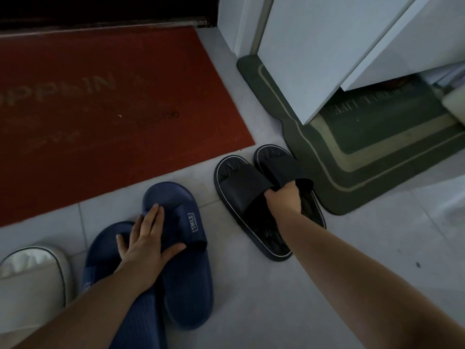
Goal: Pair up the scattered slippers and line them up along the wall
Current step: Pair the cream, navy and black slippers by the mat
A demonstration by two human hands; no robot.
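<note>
At the far left a white slipper (32,280) lies on the tiled floor (352,248), partly cut off by the frame edge; no mate for it is in view.

Just beside it, the blue slippers (186,280) lie side by side and touching, toes pointing toward the red doormat (113,109). The left hand (148,240) rests flat across their straps, fingers straight and spread and thumb out to the side. It presses on the slippers rather than gripping them.

Further right, the black slippers (241,187) also lie together as a pair, between the corner of the doormat and the edge of the green mat (352,159), with the right-hand one touching that mat. The right hand (284,197) has its fingers curled under both straps where they meet, so it holds the two slippers in one tight grasp. Whether they are lifted off the floor cannot be told.

Pairing looks done for the blue and black slippers, and the step in hand appears to be moving the pairs into line. The next move probably needs the left hand to close on the blue straps in the same way, then both pairs to be carried or slid to the wall and set down toes level. Which surface counts as the wall is unclear; white panels (314,59) rise at the upper right. The white slipper has yet to be paired.
</note>
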